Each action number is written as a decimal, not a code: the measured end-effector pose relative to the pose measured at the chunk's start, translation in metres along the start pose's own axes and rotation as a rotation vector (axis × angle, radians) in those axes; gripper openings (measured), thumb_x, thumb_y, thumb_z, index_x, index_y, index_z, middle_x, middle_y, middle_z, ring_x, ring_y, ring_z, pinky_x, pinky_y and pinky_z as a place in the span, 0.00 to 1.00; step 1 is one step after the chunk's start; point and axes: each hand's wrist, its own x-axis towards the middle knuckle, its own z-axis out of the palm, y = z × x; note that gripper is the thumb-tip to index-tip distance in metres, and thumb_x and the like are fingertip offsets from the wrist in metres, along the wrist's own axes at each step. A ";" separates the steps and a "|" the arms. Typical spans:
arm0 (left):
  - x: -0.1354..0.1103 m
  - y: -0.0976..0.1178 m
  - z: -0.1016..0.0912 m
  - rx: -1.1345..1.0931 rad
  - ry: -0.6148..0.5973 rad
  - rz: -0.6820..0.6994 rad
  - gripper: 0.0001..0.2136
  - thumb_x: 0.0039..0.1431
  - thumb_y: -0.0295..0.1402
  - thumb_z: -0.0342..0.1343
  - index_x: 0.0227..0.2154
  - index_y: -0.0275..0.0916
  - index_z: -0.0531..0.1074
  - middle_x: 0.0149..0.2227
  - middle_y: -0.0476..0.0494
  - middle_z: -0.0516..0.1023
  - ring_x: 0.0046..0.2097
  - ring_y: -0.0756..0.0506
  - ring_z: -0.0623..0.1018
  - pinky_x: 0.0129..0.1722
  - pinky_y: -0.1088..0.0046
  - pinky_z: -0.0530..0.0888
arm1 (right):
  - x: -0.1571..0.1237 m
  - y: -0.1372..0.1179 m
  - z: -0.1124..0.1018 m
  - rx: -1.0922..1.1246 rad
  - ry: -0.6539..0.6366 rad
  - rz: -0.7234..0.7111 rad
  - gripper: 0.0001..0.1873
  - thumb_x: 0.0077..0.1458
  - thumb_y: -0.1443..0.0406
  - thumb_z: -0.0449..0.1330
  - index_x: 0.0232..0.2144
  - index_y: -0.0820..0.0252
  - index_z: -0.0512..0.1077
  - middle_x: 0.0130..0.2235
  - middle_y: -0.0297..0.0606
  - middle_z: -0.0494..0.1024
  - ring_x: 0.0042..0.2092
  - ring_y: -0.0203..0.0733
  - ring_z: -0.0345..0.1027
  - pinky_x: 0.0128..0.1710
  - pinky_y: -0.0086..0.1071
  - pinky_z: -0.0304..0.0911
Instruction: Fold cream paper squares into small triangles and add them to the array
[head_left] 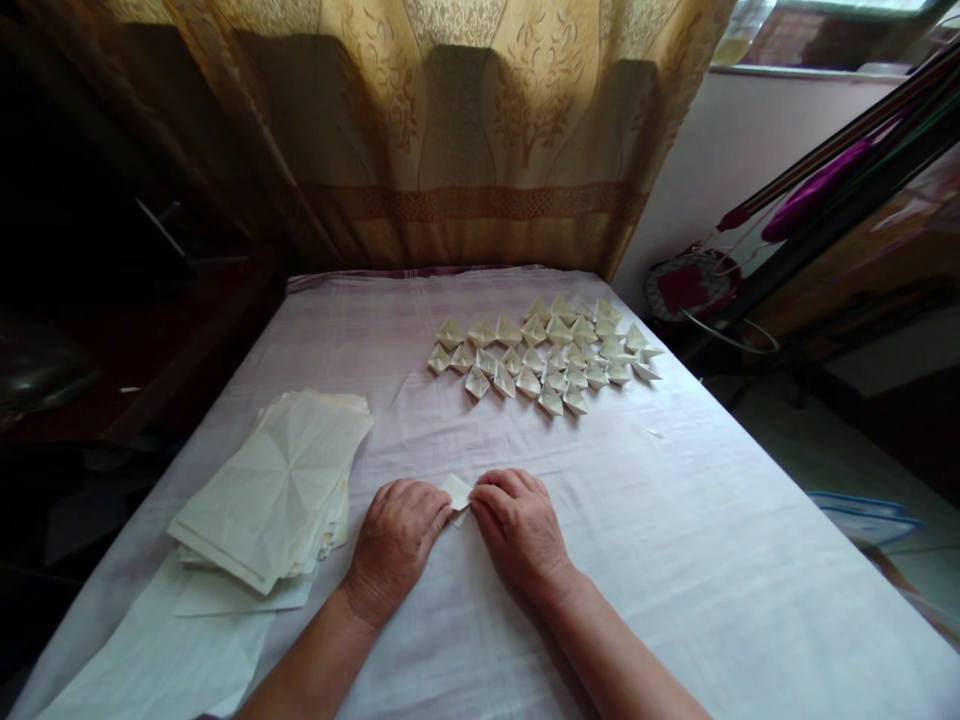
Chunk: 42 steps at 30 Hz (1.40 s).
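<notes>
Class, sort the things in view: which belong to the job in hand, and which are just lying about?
Seem to belong to the job:
folded paper, held between left hand and right hand
paper stack, to the left
folded shapes, grouped on the cloth

Seem just lying about:
white scrap, near the shapes
purple item, at right
blue-edged item, past the cloth's right edge

The folded paper [456, 492] sits between the left hand [399, 528] and the right hand [519, 525], above the cloth [720, 570]. To their left lies a paper stack [281, 480] (a loose sheet [165, 640] reaches out from its near side). Beyond, rightward, folded pieces [559, 330] stand in rows; behind the cloth's far edge hangs a curtain [465, 130].
</notes>
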 end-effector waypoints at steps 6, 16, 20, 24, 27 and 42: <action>-0.003 -0.004 0.001 0.045 -0.038 -0.015 0.08 0.69 0.32 0.48 0.37 0.42 0.72 0.35 0.47 0.78 0.39 0.44 0.73 0.42 0.65 0.68 | 0.005 -0.003 -0.004 -0.003 -0.029 0.034 0.06 0.61 0.63 0.60 0.33 0.54 0.76 0.39 0.37 0.78 0.42 0.43 0.67 0.43 0.36 0.56; 0.002 -0.006 -0.002 0.075 -0.067 -0.138 0.06 0.66 0.33 0.52 0.34 0.42 0.72 0.36 0.46 0.76 0.40 0.42 0.72 0.42 0.63 0.66 | 0.012 -0.009 0.002 -0.050 -0.017 0.127 0.07 0.60 0.66 0.60 0.29 0.57 0.73 0.36 0.36 0.76 0.41 0.43 0.65 0.42 0.37 0.53; 0.004 -0.005 -0.001 0.060 -0.061 -0.184 0.06 0.65 0.34 0.53 0.32 0.42 0.71 0.36 0.45 0.75 0.41 0.41 0.72 0.42 0.63 0.66 | 0.014 -0.008 0.003 -0.056 -0.008 0.136 0.08 0.59 0.65 0.61 0.27 0.57 0.71 0.33 0.36 0.75 0.39 0.42 0.64 0.41 0.36 0.52; 0.004 -0.006 -0.001 0.035 -0.067 -0.217 0.06 0.64 0.34 0.54 0.31 0.41 0.69 0.37 0.44 0.75 0.42 0.41 0.72 0.42 0.63 0.67 | 0.016 -0.007 0.003 -0.056 -0.005 0.149 0.09 0.59 0.64 0.60 0.26 0.57 0.71 0.33 0.36 0.74 0.38 0.42 0.64 0.40 0.36 0.52; 0.003 -0.006 -0.001 0.015 -0.062 -0.227 0.06 0.64 0.33 0.55 0.30 0.41 0.70 0.39 0.44 0.76 0.43 0.41 0.72 0.43 0.62 0.67 | 0.017 -0.007 0.004 -0.065 -0.013 0.163 0.09 0.58 0.64 0.61 0.26 0.57 0.71 0.33 0.36 0.74 0.38 0.43 0.64 0.40 0.36 0.52; 0.004 -0.003 0.004 0.071 -0.027 -0.252 0.06 0.64 0.34 0.52 0.32 0.41 0.71 0.44 0.40 0.76 0.47 0.39 0.72 0.47 0.59 0.69 | 0.019 -0.010 0.006 -0.099 0.004 0.186 0.10 0.58 0.64 0.60 0.24 0.57 0.70 0.31 0.36 0.73 0.37 0.43 0.63 0.38 0.36 0.51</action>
